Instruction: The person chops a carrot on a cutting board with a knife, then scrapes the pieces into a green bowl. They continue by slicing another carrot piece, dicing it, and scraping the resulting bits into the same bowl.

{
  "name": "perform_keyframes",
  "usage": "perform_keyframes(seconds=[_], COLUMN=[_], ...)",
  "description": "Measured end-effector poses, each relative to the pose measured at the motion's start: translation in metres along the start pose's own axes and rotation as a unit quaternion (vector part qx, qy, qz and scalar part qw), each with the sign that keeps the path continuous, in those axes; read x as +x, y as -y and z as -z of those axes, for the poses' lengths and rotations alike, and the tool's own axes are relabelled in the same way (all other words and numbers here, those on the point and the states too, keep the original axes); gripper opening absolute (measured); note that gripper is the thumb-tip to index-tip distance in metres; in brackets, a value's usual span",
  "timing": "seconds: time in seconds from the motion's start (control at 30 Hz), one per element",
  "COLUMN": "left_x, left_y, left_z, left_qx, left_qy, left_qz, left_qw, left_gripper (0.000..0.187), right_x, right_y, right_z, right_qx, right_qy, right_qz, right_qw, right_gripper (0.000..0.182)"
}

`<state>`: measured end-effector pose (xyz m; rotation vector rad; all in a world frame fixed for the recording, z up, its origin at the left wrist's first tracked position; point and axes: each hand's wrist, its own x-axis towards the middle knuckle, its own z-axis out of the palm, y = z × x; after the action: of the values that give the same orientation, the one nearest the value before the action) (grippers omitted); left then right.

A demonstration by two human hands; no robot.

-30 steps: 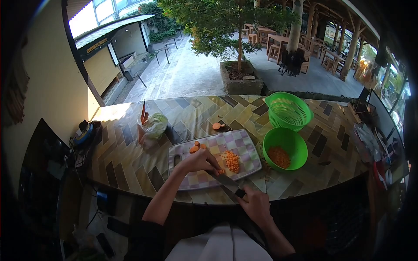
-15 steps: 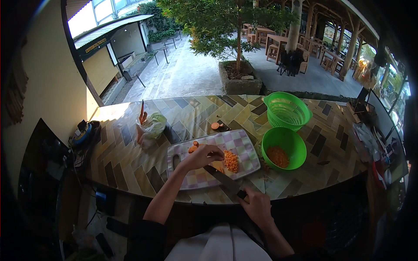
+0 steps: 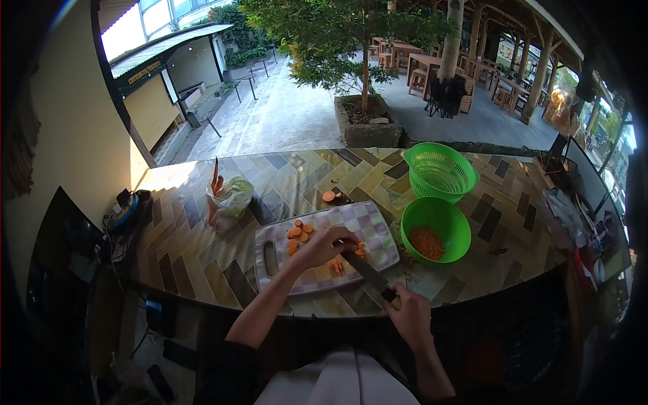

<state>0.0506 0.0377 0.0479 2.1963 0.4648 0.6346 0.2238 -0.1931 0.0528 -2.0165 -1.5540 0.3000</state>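
My right hand [image 3: 410, 312] grips the handle of a kitchen knife [image 3: 368, 272], its blade slanting up and left over a checkered cutting board [image 3: 386, 253]. By the blade's front end, my left hand [image 3: 327, 247] has its fingers curled in; what they hold, if anything, is hidden. Diced carrot [image 3: 360, 250] shows partly behind the left fingers and the blade. Carrot strips [image 3: 335, 265] lie just below that hand. To its left on the board are several round carrot slices [image 3: 298, 231].
A green bowl [image 3: 461, 233] with chopped orange pieces stands right of the board, a green colander [image 3: 442, 165] behind it. A plastic bag [image 3: 233, 197] with carrots lies at the left. A cut carrot piece [image 3: 329, 196] rests beyond the board on the patterned tabletop [image 3: 182, 236].
My left hand has shifted right to the knife's blade, uncovering the carrot slices and now covering much of the diced carrot. The knife and my right hand have moved slightly right.
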Motion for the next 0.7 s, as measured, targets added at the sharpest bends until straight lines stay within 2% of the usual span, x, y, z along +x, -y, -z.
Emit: perform_keyframes(seconds=[0.07, 0.17, 0.27, 0.37, 0.47, 0.57, 0.7], left_x=[0.006, 0.009, 0.007, 0.006, 0.009, 0.013, 0.016], left_y=[0.011, 0.032, 0.011, 0.012, 0.018, 0.028, 0.036], left_z=[-0.001, -0.008, -0.005, -0.006, -0.006, -0.013, -0.018], left_qx=[-0.025, -0.188, -0.186, -0.111, -0.122, -0.168, -0.215], left_qy=[-0.018, -0.065, -0.032, 0.0, 0.002, -0.03, -0.097], left_qz=[0.038, 0.06, 0.087, 0.024, 0.015, 0.065, 0.075], left_qw=[0.999, 0.978, 0.978, 0.994, 0.992, 0.983, 0.969], left_gripper=[0.012, 0.013, 0.013, 0.015, 0.016, 0.017, 0.019], right_x=[-0.002, -0.005, -0.006, -0.007, -0.007, -0.009, -0.013], right_y=[-0.001, -0.004, -0.009, -0.009, -0.01, -0.013, -0.015], right_z=[0.001, 0.004, 0.006, 0.009, 0.01, 0.01, 0.01], right_qx=[0.001, 0.0, 0.006, 0.01, 0.016, 0.022, 0.034], right_qy=[-0.008, -0.017, -0.016, -0.017, -0.023, -0.033, -0.027], right_qz=[-0.011, -0.016, -0.017, -0.023, -0.024, -0.023, -0.034], right_qw=[1.0, 1.0, 1.0, 1.0, 0.999, 0.999, 0.998], right_gripper=[0.03, 0.029, 0.029, 0.028, 0.028, 0.028, 0.028])
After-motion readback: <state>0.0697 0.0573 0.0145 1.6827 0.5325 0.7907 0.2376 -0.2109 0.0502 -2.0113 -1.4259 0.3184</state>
